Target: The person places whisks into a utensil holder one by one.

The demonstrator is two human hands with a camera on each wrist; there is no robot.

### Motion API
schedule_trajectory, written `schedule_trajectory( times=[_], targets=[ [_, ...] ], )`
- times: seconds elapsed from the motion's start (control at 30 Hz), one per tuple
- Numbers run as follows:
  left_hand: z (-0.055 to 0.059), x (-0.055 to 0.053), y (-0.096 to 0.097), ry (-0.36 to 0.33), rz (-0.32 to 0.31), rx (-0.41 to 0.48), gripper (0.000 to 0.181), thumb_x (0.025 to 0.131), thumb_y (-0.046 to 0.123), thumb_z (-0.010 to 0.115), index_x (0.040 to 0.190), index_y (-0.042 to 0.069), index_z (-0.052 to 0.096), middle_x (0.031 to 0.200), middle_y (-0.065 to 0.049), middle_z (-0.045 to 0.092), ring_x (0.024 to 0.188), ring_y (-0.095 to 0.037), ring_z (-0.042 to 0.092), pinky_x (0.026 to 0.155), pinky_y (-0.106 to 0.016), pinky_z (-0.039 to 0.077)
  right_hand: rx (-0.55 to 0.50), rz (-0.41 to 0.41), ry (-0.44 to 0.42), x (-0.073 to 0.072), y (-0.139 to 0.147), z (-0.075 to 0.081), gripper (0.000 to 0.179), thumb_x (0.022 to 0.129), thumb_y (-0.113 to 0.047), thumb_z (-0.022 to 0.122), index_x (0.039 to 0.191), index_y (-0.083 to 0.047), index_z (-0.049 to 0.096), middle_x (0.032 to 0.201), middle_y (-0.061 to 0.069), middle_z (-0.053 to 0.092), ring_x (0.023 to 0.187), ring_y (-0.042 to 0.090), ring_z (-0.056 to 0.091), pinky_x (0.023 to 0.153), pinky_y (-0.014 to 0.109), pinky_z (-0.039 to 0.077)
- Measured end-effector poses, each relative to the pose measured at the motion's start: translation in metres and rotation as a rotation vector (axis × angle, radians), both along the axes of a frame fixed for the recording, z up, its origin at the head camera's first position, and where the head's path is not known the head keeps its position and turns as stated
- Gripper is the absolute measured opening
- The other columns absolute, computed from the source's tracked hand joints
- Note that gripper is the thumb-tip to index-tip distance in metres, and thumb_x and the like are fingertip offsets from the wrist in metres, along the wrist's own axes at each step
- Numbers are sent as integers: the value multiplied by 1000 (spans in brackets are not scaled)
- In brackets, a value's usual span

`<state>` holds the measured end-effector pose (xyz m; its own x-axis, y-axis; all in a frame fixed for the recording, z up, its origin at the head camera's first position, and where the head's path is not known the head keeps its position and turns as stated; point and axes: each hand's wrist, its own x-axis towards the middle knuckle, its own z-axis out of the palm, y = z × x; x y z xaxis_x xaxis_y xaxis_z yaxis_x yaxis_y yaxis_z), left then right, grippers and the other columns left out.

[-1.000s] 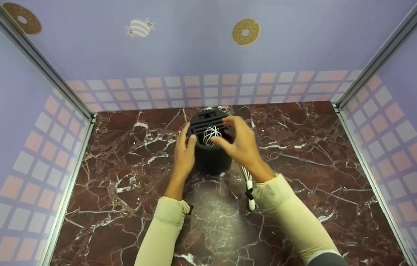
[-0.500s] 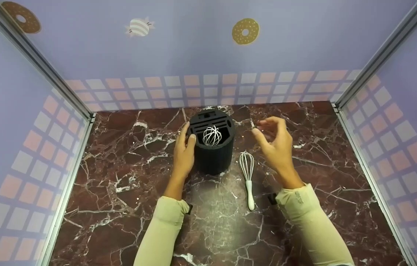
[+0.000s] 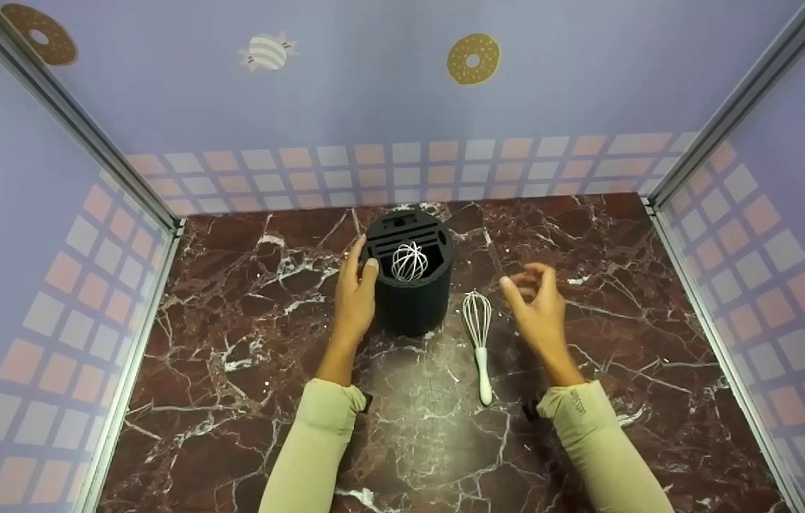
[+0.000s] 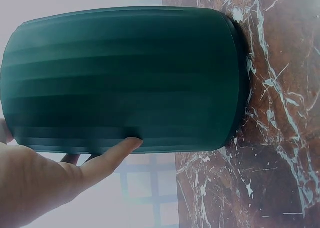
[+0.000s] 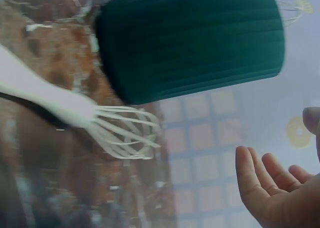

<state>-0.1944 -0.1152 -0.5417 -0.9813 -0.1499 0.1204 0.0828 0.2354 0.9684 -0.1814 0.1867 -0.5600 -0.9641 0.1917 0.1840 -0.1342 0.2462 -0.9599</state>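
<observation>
A black, ribbed utensil holder (image 3: 411, 306) stands upright on the marbled surface; it looks dark green in both wrist views. The wire head of one whisk (image 3: 409, 262) rises from its front opening, with the rest hidden inside. Against the holder's left side rests my left hand (image 3: 356, 299), fingers fairly straight and the thumb near the rim. A second whisk (image 3: 479, 345), with a white handle, lies on the surface right of the holder. My right hand (image 3: 539, 306) hovers to the right of this whisk, fingers loosely bent and holding nothing.
The holder's top (image 3: 402, 226) has narrow slots behind the larger opening. Lilac panels (image 3: 374, 85) with printed donuts and checks enclose the dark red marbled surface (image 3: 246, 342) at the back and both sides. Metal rails run along the panel corners.
My right hand has moved from over the holder's opening out to the right, then back toward me, uncovering the lying whisk. The left hand has stayed on the holder.
</observation>
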Motion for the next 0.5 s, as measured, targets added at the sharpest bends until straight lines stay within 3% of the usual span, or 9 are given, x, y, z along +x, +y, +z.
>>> schedule_trajectory(
  times=[0.27,0.5],
  targets=[
    [1,0,0,6,10,-9,52,108,36,47,158,23,40,165,-3,35,152,-26,32,121,-52,31,100,101,-239,9,-1,-40,59,95,-31,73,138,-1,47,115,23,69,90,43,73,70,52,62],
    [2,1,0,-9,9,-2,51,108,37,47,158,26,41,165,-3,35,150,-33,37,119,-52,35,212,153,-318,17,-4,-65,65,95,-39,73,138,3,49,100,18,73,71,35,73,58,38,61]
  ],
)
